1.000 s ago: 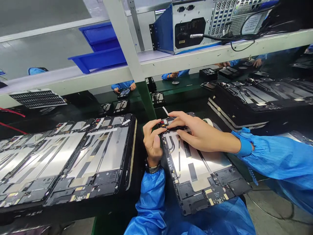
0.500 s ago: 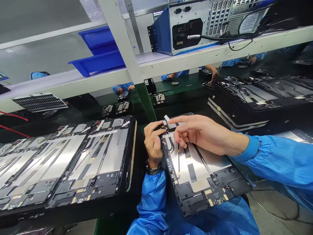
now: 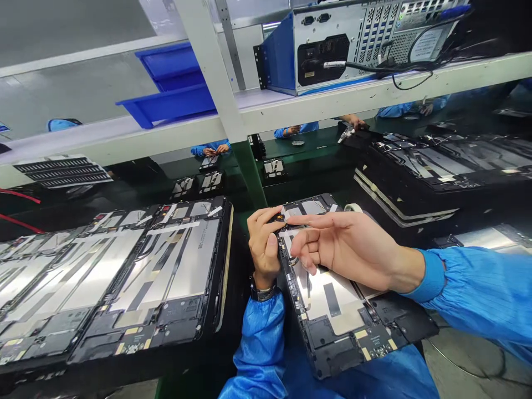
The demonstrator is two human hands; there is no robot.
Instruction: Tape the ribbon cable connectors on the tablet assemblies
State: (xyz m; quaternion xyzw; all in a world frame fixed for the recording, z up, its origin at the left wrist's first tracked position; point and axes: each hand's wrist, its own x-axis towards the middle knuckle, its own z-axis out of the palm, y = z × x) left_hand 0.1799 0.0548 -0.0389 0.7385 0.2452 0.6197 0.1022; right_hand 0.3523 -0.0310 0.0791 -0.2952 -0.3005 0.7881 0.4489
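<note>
An opened tablet [image 3: 332, 302], with silver battery plates, flex cables and dark lower modules showing, lies tilted in front of me. My left hand [image 3: 265, 246] grips its upper left corner, fingers on the top side and thumb bent beside the edge. My right hand [image 3: 347, 246] hovers over the upper half. Its index finger is stretched out, with the tip touching the corner near the left fingertips; the other fingers curl loosely, apart from the tablet. Any small part under the fingertip is hidden. A white strip [image 3: 333, 208] shows at the tablet's top right.
Several opened tablets [image 3: 178, 260] lie in a black tray on the left. More opened tablets [image 3: 440, 160] sit on black foam at right. A white shelf [image 3: 266, 115] overhead bears blue bins [image 3: 174, 102] and a computer case [image 3: 324, 52]. Co-workers' hands [image 3: 216, 149] work across the bench.
The white tab that stood up at my fingertips is no longer visible there. My right hand has lowered slightly, its index finger now straighter. A co-worker's hand at the back has moved.
</note>
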